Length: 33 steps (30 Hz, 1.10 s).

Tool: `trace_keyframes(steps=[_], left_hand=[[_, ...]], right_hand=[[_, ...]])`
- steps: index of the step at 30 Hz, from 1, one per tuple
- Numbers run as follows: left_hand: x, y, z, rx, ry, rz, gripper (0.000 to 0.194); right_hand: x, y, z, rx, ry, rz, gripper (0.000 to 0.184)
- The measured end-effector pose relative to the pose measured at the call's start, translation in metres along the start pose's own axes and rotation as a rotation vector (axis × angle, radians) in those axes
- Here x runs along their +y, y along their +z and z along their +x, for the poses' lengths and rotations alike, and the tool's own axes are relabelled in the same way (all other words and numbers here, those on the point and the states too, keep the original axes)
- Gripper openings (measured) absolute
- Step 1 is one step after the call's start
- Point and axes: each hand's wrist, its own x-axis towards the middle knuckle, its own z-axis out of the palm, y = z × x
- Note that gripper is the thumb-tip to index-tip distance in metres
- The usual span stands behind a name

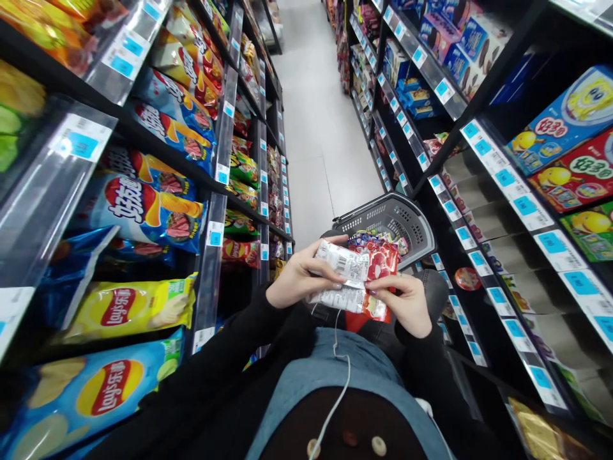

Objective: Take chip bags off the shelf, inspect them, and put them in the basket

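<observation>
Between my two hands, in front of my lap, is a red and silver-white candy bag, its printed back with a barcode turned up towards me. My left hand grips the white end, thumb lying across the middle of the back. At the red end my right hand pinches the lower part between thumb and fingers. Just beyond the bag stands a grey shopping basket with perforated sides. Several colourful small packets lie inside it, partly hidden behind the bag.
Shelves of snack bags line the left, with a yellow Lay's bag and a blue Lay's bag nearest. Boxed snacks fill the right shelves. A pale tiled floor runs ahead between them. A white cable hangs down my front.
</observation>
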Motion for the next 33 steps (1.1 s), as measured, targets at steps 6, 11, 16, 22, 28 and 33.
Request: trace_keyframes(steps=[6, 11, 16, 22, 28, 33], left_hand=[[-0.001, 0.008, -0.003, 0.243, -0.054, 0.027, 0.028], [-0.010, 0.020, 0.001, 0.575, -0.138, -0.154, 0.044], [-0.013, 0.019, 0.005, 0.543, -0.245, -0.407, 0.061], [-0.020, 0.020, 0.010, 0.631, -0.233, -0.494, 0.037], [-0.020, 0.019, 0.009, 0.639, -0.097, -0.383, 0.027], [-0.018, 0.016, 0.011, 0.516, -0.180, -0.370, 0.028]], right_hand=[[-0.013, 0.003, 0.005, 0.028, -0.020, -0.124, 0.012], [0.001, 0.012, 0.003, 0.217, -0.063, -0.139, 0.023], [0.007, 0.013, 0.005, 0.254, -0.066, -0.020, 0.050], [0.014, 0.016, 0.004, 0.265, -0.013, 0.008, 0.063], [0.028, 0.015, -0.003, 0.164, 0.170, 0.204, 0.033], [0.031, 0.010, -0.006, 0.190, 0.189, 0.248, 0.026]])
